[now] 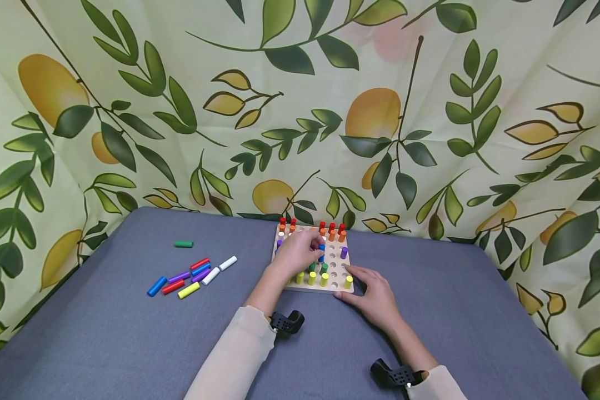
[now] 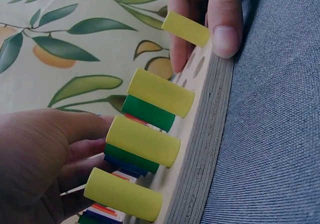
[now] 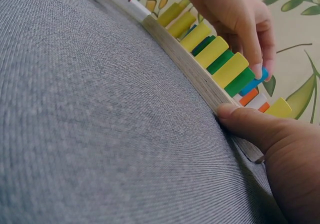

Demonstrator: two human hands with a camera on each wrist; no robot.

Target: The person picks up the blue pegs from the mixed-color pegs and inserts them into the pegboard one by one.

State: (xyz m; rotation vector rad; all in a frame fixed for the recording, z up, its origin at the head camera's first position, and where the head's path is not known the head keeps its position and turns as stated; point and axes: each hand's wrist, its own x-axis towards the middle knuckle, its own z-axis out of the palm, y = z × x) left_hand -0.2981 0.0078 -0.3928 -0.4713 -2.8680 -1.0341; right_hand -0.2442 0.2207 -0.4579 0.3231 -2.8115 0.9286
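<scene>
A wooden pegboard [image 1: 320, 289] lies on the table with colored pegs standing in rows of holes. Reaching over its middle, my left hand [image 1: 295, 253] pinches a blue peg [image 3: 258, 81] between thumb and fingers; the right wrist view shows this grip. Whether the peg sits in its hole cannot be told. My right hand [image 1: 376, 294] grips the board's near right corner, thumb on the front edge and fingers along the right side. Yellow pegs [image 2: 145, 141] line the front row, with green pegs [image 2: 149, 112] behind. A lone purple peg [image 1: 344, 253] stands toward the right. My left hand hides part of the board.
Left of the board lie several loose pegs: red [image 1: 173, 286], blue [image 1: 156, 286], purple [image 1: 179, 277], white [image 1: 228, 263] and yellow [image 1: 189, 290]. A green peg [image 1: 183, 244] lies apart, farther back. Leaf-patterned cloth [image 1: 300, 111] hangs behind the grey-blue table [image 1: 105, 333].
</scene>
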